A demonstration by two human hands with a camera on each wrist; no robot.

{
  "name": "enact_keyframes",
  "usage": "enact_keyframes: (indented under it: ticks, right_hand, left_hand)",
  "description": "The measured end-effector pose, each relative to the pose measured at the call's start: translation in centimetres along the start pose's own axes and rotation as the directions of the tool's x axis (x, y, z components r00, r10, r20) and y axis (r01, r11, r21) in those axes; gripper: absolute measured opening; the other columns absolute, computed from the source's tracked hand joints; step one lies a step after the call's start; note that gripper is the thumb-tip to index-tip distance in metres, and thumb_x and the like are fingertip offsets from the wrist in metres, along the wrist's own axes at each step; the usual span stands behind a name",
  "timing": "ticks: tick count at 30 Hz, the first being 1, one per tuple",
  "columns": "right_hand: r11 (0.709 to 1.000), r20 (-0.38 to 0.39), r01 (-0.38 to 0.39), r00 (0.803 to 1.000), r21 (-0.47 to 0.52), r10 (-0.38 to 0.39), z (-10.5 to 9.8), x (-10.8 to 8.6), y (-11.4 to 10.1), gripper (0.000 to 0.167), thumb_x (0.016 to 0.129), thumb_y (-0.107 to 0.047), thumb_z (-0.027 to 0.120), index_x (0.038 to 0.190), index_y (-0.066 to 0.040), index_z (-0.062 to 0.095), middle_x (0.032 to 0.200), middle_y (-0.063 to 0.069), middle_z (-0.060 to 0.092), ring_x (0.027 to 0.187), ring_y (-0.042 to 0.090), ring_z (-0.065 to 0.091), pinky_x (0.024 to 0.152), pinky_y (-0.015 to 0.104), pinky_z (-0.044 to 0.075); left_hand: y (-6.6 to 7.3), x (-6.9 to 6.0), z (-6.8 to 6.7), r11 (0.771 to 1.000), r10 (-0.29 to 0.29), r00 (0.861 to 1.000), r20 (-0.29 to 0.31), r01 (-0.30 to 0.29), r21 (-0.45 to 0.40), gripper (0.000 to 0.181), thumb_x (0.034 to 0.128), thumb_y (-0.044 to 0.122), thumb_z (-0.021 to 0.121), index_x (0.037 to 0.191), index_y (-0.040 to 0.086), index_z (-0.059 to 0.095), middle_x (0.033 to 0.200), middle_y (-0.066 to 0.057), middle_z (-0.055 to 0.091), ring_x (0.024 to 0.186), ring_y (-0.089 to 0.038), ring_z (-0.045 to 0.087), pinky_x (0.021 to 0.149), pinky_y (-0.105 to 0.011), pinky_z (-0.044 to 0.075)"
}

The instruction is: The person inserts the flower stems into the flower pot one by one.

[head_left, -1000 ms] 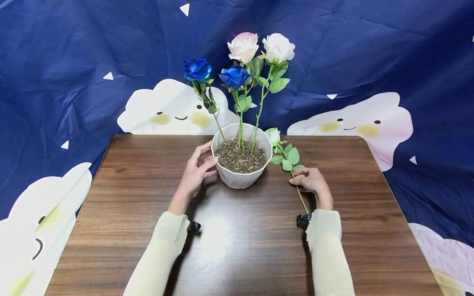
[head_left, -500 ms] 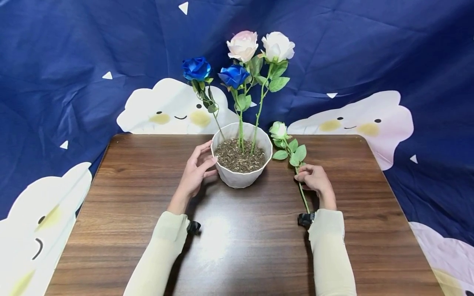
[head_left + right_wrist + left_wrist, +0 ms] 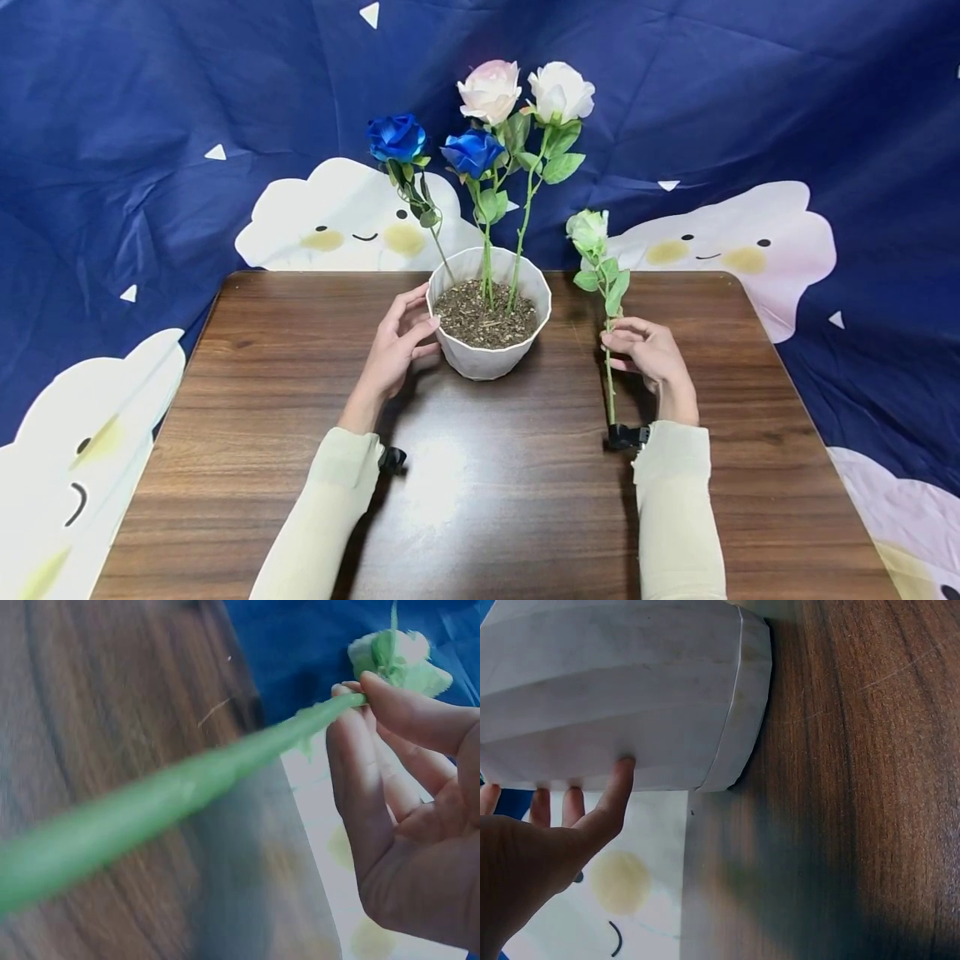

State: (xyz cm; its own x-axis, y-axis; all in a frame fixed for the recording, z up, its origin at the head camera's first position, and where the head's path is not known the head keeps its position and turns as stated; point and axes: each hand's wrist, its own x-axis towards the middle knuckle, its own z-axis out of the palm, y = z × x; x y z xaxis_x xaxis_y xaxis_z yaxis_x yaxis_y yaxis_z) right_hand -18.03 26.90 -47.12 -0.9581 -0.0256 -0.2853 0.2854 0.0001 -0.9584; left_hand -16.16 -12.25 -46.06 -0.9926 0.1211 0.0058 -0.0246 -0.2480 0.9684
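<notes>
A white faceted flower pot (image 3: 486,362) stands on the table, holding brown soil with several artificial roses upright in it. At its left side, my left hand (image 3: 392,346) rests its thumb and fingertips against the wall; in the left wrist view the thumb tip (image 3: 625,762) touches the pot's side. To the right of the pot, my right hand (image 3: 651,354) pinches the green stem of a pale green-white rose (image 3: 588,231) between thumb and fingers. The flower head points up and away; in the right wrist view the stem (image 3: 161,796) runs toward the camera.
In the pot are two blue roses, the left one (image 3: 397,138) leaning outward, a pink-white rose (image 3: 489,92) and a white rose (image 3: 561,92). Behind the brown wooden table (image 3: 262,400) hangs a dark blue cloth (image 3: 712,100) with cloud faces.
My right hand has moved slightly right with the pale rose. Its head has risen off the table beside the pot, and the stem is now steeper. The left hand and pot have stayed put.
</notes>
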Motion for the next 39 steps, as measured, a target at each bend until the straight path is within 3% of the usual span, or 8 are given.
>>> enact_keyframes:
  ticks: [6, 9, 15, 23, 32, 39]
  right_hand:
    - [0.967, -0.011, 0.067, 0.998, 0.246, -0.066, 0.4, 0.2, -0.5, 0.019, 0.092, 0.008, 0.068, 0.103, -0.007, 0.071, 0.087, 0.002, 0.074, 0.081, 0.012, 0.07, 0.067, 0.029, 0.061]
    - [0.924, -0.02, 0.114, 0.993, 0.364, -0.115, 0.7, 0.3, -1.0, 0.019, 0.091, 0.009, 0.068, 0.104, -0.006, 0.073, 0.088, 0.005, 0.074, 0.08, 0.014, 0.071, 0.067, 0.032, 0.062]
    - [0.808, -0.055, 0.201, 0.977, 0.553, -0.205, 1.3, 0.3, -2.1, 0.02, 0.091, 0.014, 0.065, 0.104, 0.0, 0.071, 0.091, 0.011, 0.074, 0.079, 0.02, 0.072, 0.067, 0.037, 0.062]
    - [0.727, -0.088, 0.242, 0.966, 0.642, -0.244, 2.0, 0.2, -3.7, 0.019, 0.09, 0.016, 0.064, 0.099, 0.0, 0.067, 0.093, 0.014, 0.072, 0.079, 0.024, 0.073, 0.068, 0.041, 0.062]
    - [0.655, -0.105, 0.315, 0.935, 0.687, -0.34, 3.1, 0.0, -5.9, 0.016, 0.09, 0.017, 0.064, 0.1, 0.004, 0.065, 0.09, 0.018, 0.071, 0.076, 0.028, 0.073, 0.066, 0.043, 0.062]
    - [0.637, -0.114, 0.355, 0.915, 0.684, -0.387, 4.1, -0.2, -7.8, 0.015, 0.091, 0.011, 0.065, 0.104, 0.004, 0.062, 0.09, 0.017, 0.07, 0.074, 0.028, 0.072, 0.065, 0.043, 0.062]
  left_hand:
    - [0.0, 0.0, 0.0, 1.0, 0.0, 1.0, -0.004, 0.0, -0.003, 0.058, 0.0968, 0.008, 0.062, 0.152, 0.015, 0.045, 0.149, -0.015, 0.044, 0.126, -0.033, 0.052, 0.093, -0.059, 0.052]
    - [0.0, 0.0, 0.0, 1.0, -0.001, 1.0, -0.007, 0.001, -0.002, 0.058, 0.0968, 0.008, 0.062, 0.151, 0.014, 0.045, 0.149, -0.015, 0.044, 0.126, -0.032, 0.052, 0.092, -0.059, 0.051]
    - [0.1, 0.1, 0.1, 1.0, 0.0, 1.0, -0.004, 0.0, -0.005, 0.058, 0.0976, 0.006, 0.061, 0.152, 0.012, 0.043, 0.149, -0.016, 0.044, 0.125, -0.031, 0.053, 0.093, -0.063, 0.05]
    - [0.1, 0.0, 0.1, 1.0, 0.001, 1.0, 0.001, -0.001, -0.005, 0.057, 0.0981, 0.006, 0.061, 0.152, 0.012, 0.043, 0.15, -0.017, 0.043, 0.126, -0.033, 0.052, 0.093, -0.064, 0.05]
    - [0.1, -0.1, 0.0, 1.0, -0.006, 1.0, 0.003, 0.006, 0.003, 0.058, 0.0982, 0.006, 0.061, 0.152, 0.013, 0.043, 0.15, -0.016, 0.043, 0.128, -0.034, 0.051, 0.093, -0.062, 0.051]
    - [0.2, -0.1, 0.1, 1.0, -0.002, 1.0, 0.008, 0.002, -0.005, 0.058, 0.0978, 0.007, 0.062, 0.153, 0.013, 0.043, 0.15, -0.016, 0.043, 0.126, -0.034, 0.051, 0.093, -0.063, 0.05]
